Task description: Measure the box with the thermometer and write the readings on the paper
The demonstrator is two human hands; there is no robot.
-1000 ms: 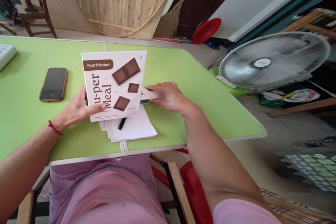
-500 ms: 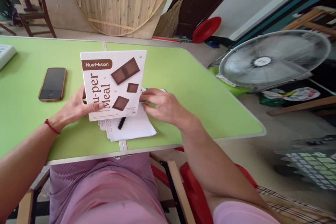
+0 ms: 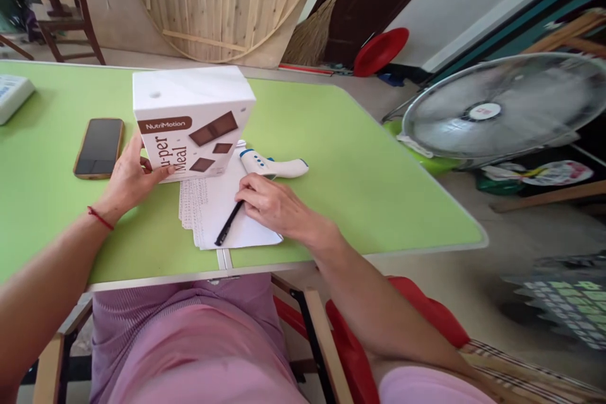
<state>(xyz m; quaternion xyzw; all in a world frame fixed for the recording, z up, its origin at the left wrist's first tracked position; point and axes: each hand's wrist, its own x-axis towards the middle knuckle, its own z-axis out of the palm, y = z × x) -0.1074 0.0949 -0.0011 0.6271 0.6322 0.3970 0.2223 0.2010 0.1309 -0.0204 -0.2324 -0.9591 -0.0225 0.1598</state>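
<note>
My left hand (image 3: 135,173) grips the lower left side of a white box (image 3: 194,91) printed "NutriMotion" with chocolate pieces on its front. The box stands upright at the far end of a small stack of paper sheets (image 3: 213,214), its top face turned toward me. My right hand (image 3: 272,205) is closed over the paper, its fingertips pinching the upper end of a black pen (image 3: 229,224). The pen lies slantwise on or just above the sheets. Just beyond the right hand rests a white and blue handheld infrared thermometer (image 3: 274,166), partly over the paper's edge.
A smartphone (image 3: 98,148) lies left of the box on the green folding table (image 3: 379,196). At the far left edge is a white device (image 3: 13,98). A standing fan (image 3: 502,113) is beyond the table's right side. A red stool (image 3: 350,341) stands below right.
The box has tipped back and shows its top face. My right hand has come from behind the box toward me and taken the pen's end. The thermometer is now uncovered.
</note>
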